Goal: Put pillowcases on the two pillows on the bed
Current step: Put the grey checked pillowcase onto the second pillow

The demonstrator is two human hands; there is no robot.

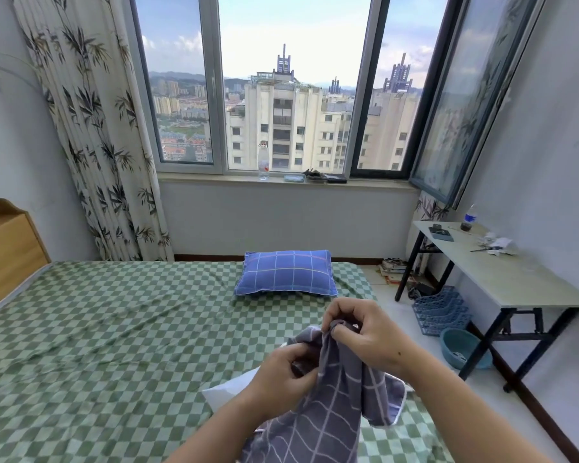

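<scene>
Two hands are busy with a grey pillowcase (328,409) with a white grid, held up above the near end of the bed. The right hand (365,332) pinches the top edge of the cloth between thumb and curled fingers, and the left hand (281,372) grips a bunch of the same cloth a little lower, fingers curled round it. The rest of the pillowcase hangs down between the forearms toward the bottom of the view. Under it, partly hidden, lies a white pillow (228,392) with no cover, resting on the bed.

The bed (107,329) wears a green and white checked sheet, somewhat wrinkled. At its far edge sits a second pillow (286,274), already in a blue case with thin light lines. A wooden headboard (7,245) stands at the left.

Beyond the bed is a wide window looking out on tall buildings; one pane at the right is swung open into the room. On the sill stands a clear plastic bottle (263,161) beside a few small items I can't make out. A bamboo-print curtain (91,128) hangs at the left. Along the right wall is a pale table (502,279) on black legs, carrying a dark bottle (468,218) and some clutter. Under it sit a blue rack (442,315) and a teal basin (462,349), with a pile of books (393,267) on the floor nearby.
</scene>
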